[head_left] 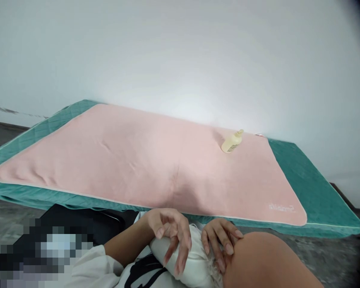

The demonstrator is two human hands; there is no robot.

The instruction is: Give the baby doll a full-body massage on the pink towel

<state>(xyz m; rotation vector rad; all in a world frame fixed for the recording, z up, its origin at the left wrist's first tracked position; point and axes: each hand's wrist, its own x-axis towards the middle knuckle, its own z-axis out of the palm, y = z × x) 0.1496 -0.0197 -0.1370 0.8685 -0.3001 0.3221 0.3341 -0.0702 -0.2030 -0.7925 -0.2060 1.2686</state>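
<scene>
My left hand (170,232) hangs with loosely curled fingers apart over white cloth (195,264); nothing shows in it. Just right of it, my right hand (218,238) has its fingers spread and bent downward. Its fingertips touch the edge of a large rounded area of bare skin (267,260), which looks like a knee. The wrist behind that hand is hidden. Beyond both hands, a pale yellow pump bottle (230,143) stands on a pink mat (132,148), leaning to the right in this view. Neither hand touches it.
The mat covers most of a low mattress with a green cover (312,188). A white wall (168,52) rises behind it. Something black (78,220) lies at the lower left, beside a pixelated patch. Grey floor (315,256) shows in front.
</scene>
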